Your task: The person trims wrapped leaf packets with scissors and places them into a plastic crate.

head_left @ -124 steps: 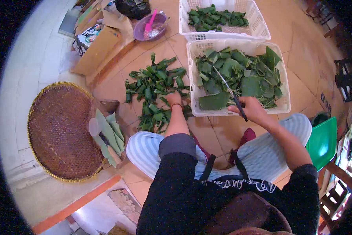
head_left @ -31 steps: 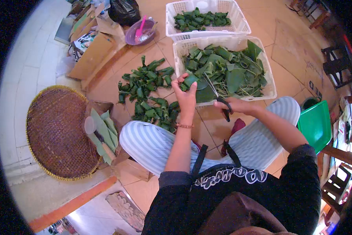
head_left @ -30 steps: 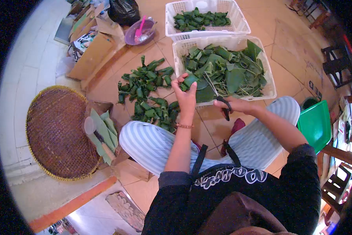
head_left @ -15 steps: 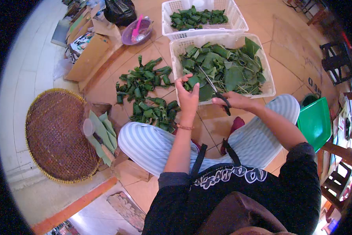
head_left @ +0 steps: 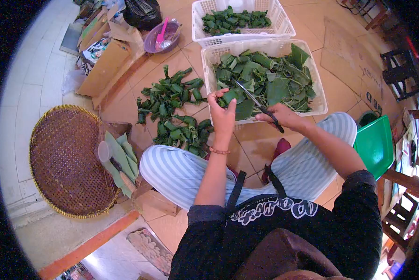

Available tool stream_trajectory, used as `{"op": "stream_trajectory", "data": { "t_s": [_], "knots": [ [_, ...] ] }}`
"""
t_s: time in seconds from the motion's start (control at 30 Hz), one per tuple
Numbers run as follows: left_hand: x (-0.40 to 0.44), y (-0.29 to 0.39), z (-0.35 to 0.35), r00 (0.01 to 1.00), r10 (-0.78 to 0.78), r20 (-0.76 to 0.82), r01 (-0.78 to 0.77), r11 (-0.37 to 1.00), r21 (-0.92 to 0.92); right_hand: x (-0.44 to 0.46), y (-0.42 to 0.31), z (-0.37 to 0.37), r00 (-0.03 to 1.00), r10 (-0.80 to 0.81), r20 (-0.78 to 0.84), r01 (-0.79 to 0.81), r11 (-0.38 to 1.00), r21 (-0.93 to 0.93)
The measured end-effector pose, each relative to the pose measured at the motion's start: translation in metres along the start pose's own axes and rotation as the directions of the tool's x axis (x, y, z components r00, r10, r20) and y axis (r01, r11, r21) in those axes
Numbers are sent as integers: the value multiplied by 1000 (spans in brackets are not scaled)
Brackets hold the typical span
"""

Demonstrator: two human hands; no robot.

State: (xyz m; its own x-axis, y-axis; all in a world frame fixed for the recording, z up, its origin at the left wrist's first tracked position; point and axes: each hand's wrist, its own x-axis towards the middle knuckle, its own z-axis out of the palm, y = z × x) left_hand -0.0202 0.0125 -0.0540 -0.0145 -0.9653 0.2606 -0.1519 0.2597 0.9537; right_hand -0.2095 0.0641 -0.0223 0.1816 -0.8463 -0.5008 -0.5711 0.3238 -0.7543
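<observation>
My left hand (head_left: 223, 112) is closed with thumb and fingers around a small green leaf packet (head_left: 230, 95), over the near left edge of a white crate (head_left: 317, 88). In my right hand (head_left: 286, 116) is a pair of scissors (head_left: 264, 110) with black handles. The blades point up and to the left, over the crate and just right of the packet. Whether they touch the packet, I cannot tell. Loose green leaves (head_left: 278, 89) and cut leaf pieces fill the crate.
A second white crate (head_left: 289, 29) behind holds folded leaf packets (head_left: 237, 21). More packets (head_left: 169, 100) lie heaped on the tiled floor to the left. A woven tray (head_left: 69, 158), a purple basin (head_left: 149, 45), a cardboard box (head_left: 104, 70) and a green tray (head_left: 375, 147) stand around.
The scissors have turned in my right hand, their handles swinging right and the blades looking closer together. My left hand stays nearly in place with the leaf packet.
</observation>
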Motion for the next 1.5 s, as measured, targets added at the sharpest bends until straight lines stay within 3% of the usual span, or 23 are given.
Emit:
{"op": "stream_trajectory", "data": {
  "t_s": [0.2,0.33,0.43,0.53,0.6,0.67,0.77,0.87,0.93,1.0,1.07,1.13,1.2,1.27,1.33,1.37,1.47,1.5],
  "knots": [
    [0,4,2,1000,-15,-6,15,1000,20,6,12,3,998,36,-48,-41,994,-102],
    [-1,-25,1,998,-38,-53,40,999,37,5,16,4,992,-40,-118,33,998,-59],
    [3,-37,2,855,-517,-35,509,851,-129,10,15,0,988,-18,-153,19,1000,5],
    [48,-58,2,765,-624,161,631,675,-382,11,11,-3,982,-13,-186,40,989,143],
    [102,-28,-1,905,-198,375,376,784,-494,15,16,-3,969,-12,-247,67,974,215],
    [144,24,-7,874,-264,408,485,424,-765,10,9,-5,965,-11,-263,72,973,221],
    [170,36,-26,909,-226,350,416,536,-734,15,11,-10,969,5,-245,54,970,235],
    [171,-48,-57,904,-322,282,421,792,-442,13,3,-9,969,-26,-247,99,953,286],
    [142,-104,-82,878,-458,140,472,877,-91,8,-6,-11,974,-31,-223,89,963,256],
    [114,-167,-103,849,-513,124,402,782,477,8,-9,-8,976,-42,-212,85,977,198],
    [71,-221,-109,899,-363,245,52,643,764,10,-9,-6,974,-63,-219,89,990,114],
    [43,-292,-113,833,-387,395,-79,624,778,10,-14,-5,981,-33,-189,61,988,141],
    [16,-321,-111,812,-358,461,-88,707,702,13,-17,-5,983,-48,-177,71,989,127],
    [-3,-311,-102,786,-431,444,-36,685,728,16,-18,-7,979,-109,-172,121,991,63],
    [-5,-260,-88,740,-591,322,61,536,842,20,-22,-4,982,-72,-177,90,992,94],
    [-12,-250,-81,796,-474,377,-164,430,888,19,-25,-3,984,-59,-168,78,991,111],
    [-6,-251,-83,765,-528,369,-156,404,901,19,-28,-2,988,-42,-145,57,993,103],
    [-5,-271,-88,804,-444,395,-164,474,865,19,-28,-3,989,-42,-139,55,994,91]
  ]
}}
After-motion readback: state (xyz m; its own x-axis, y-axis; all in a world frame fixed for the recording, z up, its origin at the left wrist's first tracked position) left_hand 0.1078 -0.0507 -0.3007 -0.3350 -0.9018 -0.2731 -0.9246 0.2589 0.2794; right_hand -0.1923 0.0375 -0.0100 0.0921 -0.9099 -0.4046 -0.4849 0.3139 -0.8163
